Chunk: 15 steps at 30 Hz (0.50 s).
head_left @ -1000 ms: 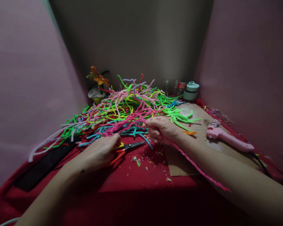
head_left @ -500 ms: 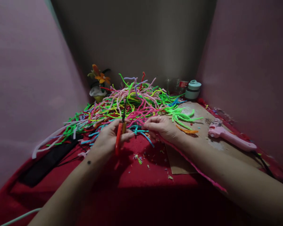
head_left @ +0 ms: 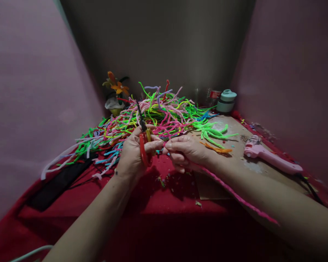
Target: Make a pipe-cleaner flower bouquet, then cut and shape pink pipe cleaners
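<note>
My left hand (head_left: 136,151) is closed around scissors (head_left: 145,145) with red and yellow handles, their dark blades pointing up and away. Its thumb and a fingertip also reach the near end of a pink pipe cleaner (head_left: 235,194). My right hand (head_left: 184,149) pinches that same pipe cleaner close to its end. The rest of the fuzzy stem trails under my right wrist and along the forearm. Just behind both hands lies a large heap of coloured pipe cleaners (head_left: 158,112).
Right of the heap, a cardboard sheet (head_left: 213,182) carries a green pipe-cleaner bundle (head_left: 213,133), an orange piece (head_left: 217,148) and a pink glue gun (head_left: 273,156). A lidded cup (head_left: 226,102) and orange flowers (head_left: 119,88) stand behind. A black strip (head_left: 57,185) lies left on the red cloth (head_left: 164,203).
My left hand has moved right with the scissors, and its fingertips now meet the pipe cleaner's end beside my right fingers. The scissors have tilted left at the tip.
</note>
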Tool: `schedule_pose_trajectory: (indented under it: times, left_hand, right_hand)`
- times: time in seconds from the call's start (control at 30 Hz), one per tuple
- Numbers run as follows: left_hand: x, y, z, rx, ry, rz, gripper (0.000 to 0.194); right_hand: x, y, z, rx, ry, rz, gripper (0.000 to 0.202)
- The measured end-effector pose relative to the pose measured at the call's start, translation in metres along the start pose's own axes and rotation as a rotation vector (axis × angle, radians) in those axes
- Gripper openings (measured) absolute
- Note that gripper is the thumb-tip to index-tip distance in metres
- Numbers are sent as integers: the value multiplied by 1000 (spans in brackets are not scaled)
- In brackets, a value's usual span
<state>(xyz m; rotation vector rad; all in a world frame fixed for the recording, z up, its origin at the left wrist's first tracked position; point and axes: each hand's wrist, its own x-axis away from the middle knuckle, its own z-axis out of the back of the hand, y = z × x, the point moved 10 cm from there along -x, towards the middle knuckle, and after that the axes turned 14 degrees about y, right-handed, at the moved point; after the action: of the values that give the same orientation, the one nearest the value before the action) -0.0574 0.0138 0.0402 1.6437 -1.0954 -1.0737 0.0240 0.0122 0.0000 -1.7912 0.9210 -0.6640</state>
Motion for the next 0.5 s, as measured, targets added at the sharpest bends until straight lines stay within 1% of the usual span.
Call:
schedule_pose_trajectory:
  times: [0.1, 0.17, 0.2, 0.27, 0.37, 0.43, 0.5]
  left_hand:
    - [3, 9, -5, 9, -30, -49, 47]
    - [5, 13, -7, 23, -42, -68, 46]
    - [5, 14, -7, 33, -43, -76, 45]
    - [4, 14, -7, 46, -40, -82, 45]
    - [0, 8, -5, 12, -31, -72, 45]
    - [-4, 5, 0, -63, -13, -81, 44]
    - [-7, 4, 8, -186, 21, -107, 43]
  right_hand:
    - [8, 3, -16, -146, -173, -120, 12]
    - [13, 2, -22, -194, -239, -154, 14]
    - [14, 2, -23, -205, -248, -162, 14]
    - [12, 2, -20, -211, -217, -156, 14]
    - [5, 0, -10, -185, -122, -83, 11]
    - [-1, -2, 0, -140, -46, -23, 11]
    - [-6, -5, 10, -95, 34, 37, 10]
